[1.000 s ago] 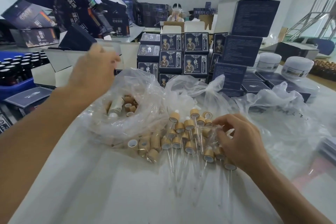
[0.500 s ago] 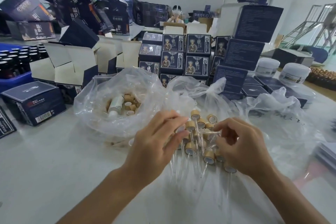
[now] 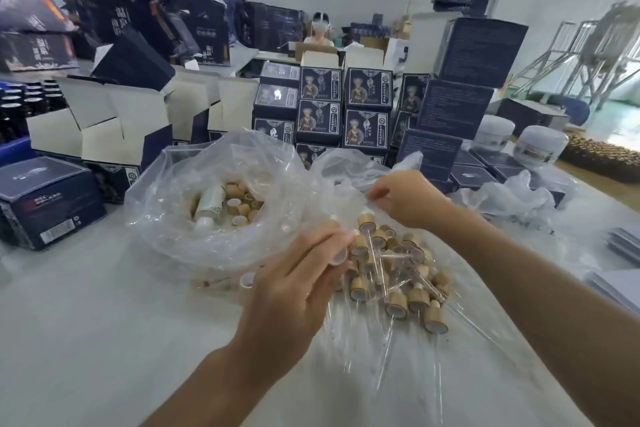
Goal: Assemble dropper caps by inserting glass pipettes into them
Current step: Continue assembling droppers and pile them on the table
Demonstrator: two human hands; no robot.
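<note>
Caps (image 3: pixel 239 199) loose inside plastic bag (image 3: pixel 166 191); left hand (image 3: pixel 294 291) pinching cap (image 3: pixel 338 255), right hand (image 3: pixel 405 199) plastic.

wooden dropper caps (image 3: pixel 394 267) heaped on plastic

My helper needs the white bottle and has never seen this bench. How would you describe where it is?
Find the puffed-up clear plastic bag on the white table, left of both hands. Inside it, the white bottle lies among loose wooden caps. It is the only long, pale item there; everything around it is short and tan.
</note>
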